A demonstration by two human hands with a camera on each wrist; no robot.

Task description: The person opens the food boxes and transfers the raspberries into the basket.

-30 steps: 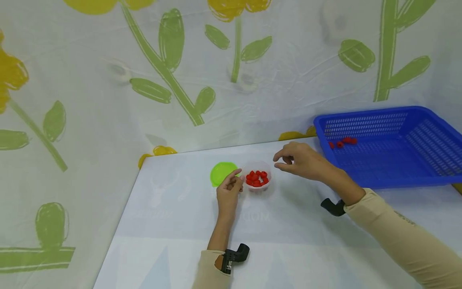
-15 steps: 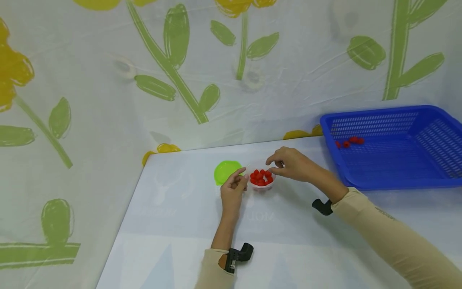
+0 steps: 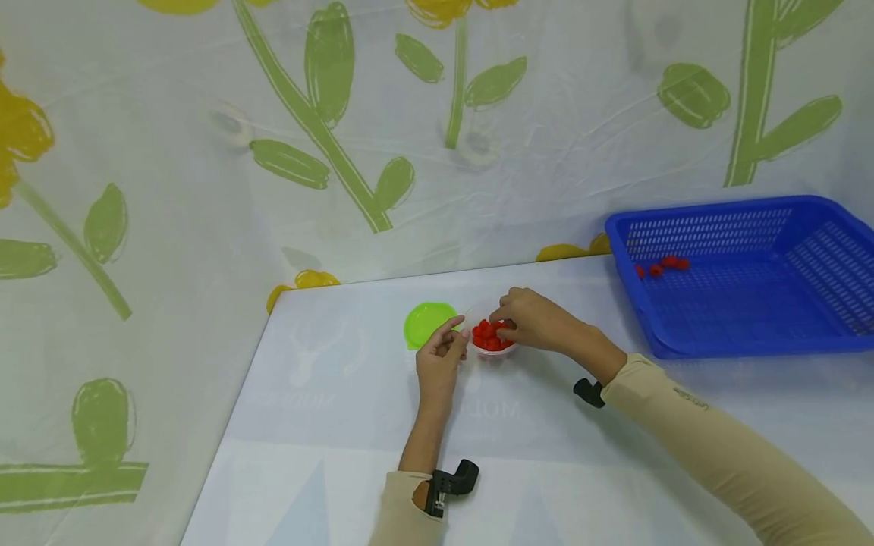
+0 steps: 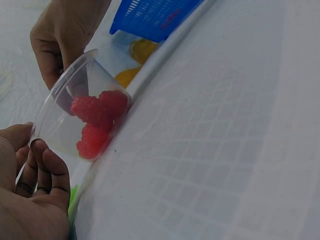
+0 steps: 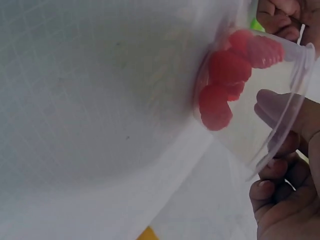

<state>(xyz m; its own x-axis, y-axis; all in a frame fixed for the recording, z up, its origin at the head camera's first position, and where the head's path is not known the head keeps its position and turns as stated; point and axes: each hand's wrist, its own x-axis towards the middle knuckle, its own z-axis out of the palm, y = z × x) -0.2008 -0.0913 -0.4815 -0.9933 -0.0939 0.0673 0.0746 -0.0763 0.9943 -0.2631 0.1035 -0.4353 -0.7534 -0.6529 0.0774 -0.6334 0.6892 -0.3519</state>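
Observation:
A clear plastic tub (image 3: 493, 353) with several red raspberries (image 3: 488, 334) in its bottom stands upright on the table. At its left side my left hand (image 3: 439, 356) pinches the rim between thumb and finger; the left wrist view shows this thumb (image 4: 17, 135) at the rim. From the right, my right hand (image 3: 536, 320) reaches over the rim. Through the clear wall in the right wrist view, the right thumb (image 5: 280, 106) and a fingertip show inside the tub, apart from the raspberries (image 5: 227, 67), with nothing seen between them. Other right-hand fingers (image 5: 270, 187) curl outside the rim.
A bright green lid (image 3: 425, 322) lies left of the tub, partly behind the left hand. At the right stands a blue plastic basket (image 3: 737, 303) with several more raspberries (image 3: 669, 262) in its far left corner. A flower-patterned cloth wall (image 3: 225, 189) rises behind the table.
My right hand has moved left and down, from beside the tub to inside its rim. The left hand has kept its place at the tub. The view has shifted slightly.

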